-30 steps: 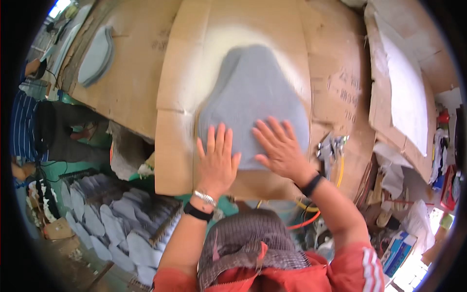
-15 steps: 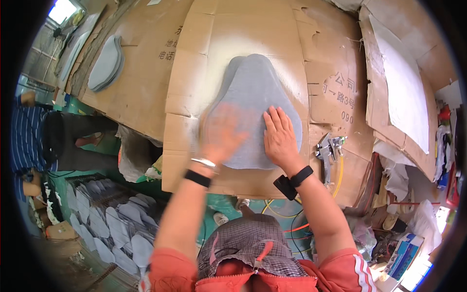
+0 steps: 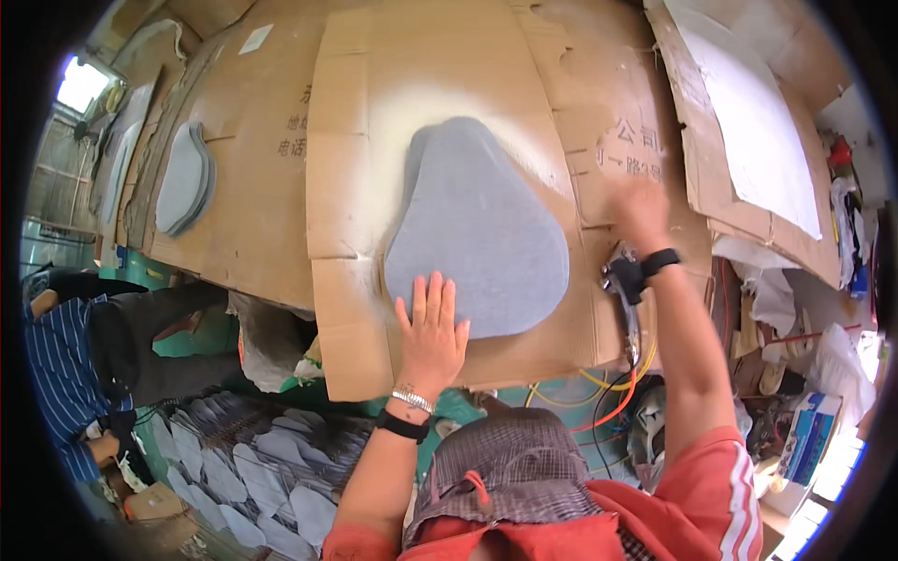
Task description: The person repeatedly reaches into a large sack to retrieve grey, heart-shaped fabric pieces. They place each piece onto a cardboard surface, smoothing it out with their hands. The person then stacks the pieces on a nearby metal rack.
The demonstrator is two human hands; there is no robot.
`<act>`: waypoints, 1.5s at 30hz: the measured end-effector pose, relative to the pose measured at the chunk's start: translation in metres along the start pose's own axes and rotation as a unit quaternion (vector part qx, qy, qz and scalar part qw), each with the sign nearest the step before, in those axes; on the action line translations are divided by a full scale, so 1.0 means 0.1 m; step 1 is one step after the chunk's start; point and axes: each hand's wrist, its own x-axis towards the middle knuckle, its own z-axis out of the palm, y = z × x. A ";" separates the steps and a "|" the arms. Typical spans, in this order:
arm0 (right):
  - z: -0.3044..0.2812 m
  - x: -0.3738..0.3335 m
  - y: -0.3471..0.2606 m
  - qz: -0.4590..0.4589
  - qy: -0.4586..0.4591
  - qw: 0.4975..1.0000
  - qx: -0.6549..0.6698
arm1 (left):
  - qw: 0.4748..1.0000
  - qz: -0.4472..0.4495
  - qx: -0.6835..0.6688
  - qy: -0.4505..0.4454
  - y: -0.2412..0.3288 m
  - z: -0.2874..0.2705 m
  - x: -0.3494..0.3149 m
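Note:
A large grey pear-shaped pad (image 3: 482, 234) lies on the cardboard-covered table (image 3: 346, 327), with the edge of another grey layer showing at its upper left. My left hand (image 3: 432, 327) rests flat on the pad's near left edge, its fingers spread and holding nothing. To the right, my right hand (image 3: 641, 215) is smeared by motion just above a metal spray gun (image 3: 625, 299). The wrist strap covers part of the gun, and I cannot make out whether the fingers touch it. Pale overspray (image 3: 393, 122) coats the cardboard around the pad.
Several grey pads (image 3: 187, 182) are stacked at the far left. Below them stands a person in a striped shirt (image 3: 70, 374). Many grey pieces (image 3: 267, 467) fill a rack at lower left. An orange hose (image 3: 629, 393) runs from the gun. White sheet (image 3: 758, 122) lies at right.
My right hand has left the pad and moved right to the spray gun. My left hand has come down to the pad's near edge. The view has shifted slightly.

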 end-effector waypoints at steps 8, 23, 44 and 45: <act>0.56 0.34 -0.41 -0.518 0.189 0.834 0.008 | 1.000 0.012 0.009 -0.027 -0.08 0.05 0.00; -0.15 1.17 0.82 -0.086 0.399 0.913 -0.023 | 0.961 0.007 -0.260 0.093 -0.20 -0.62 0.50; 0.82 1.34 0.37 -0.180 0.205 0.959 -0.077 | 0.985 -0.075 0.150 -0.042 -1.65 0.10 2.16; 0.79 1.34 0.37 -0.174 0.190 0.963 -0.080 | 0.983 -0.055 0.140 -0.106 -1.72 -0.07 2.16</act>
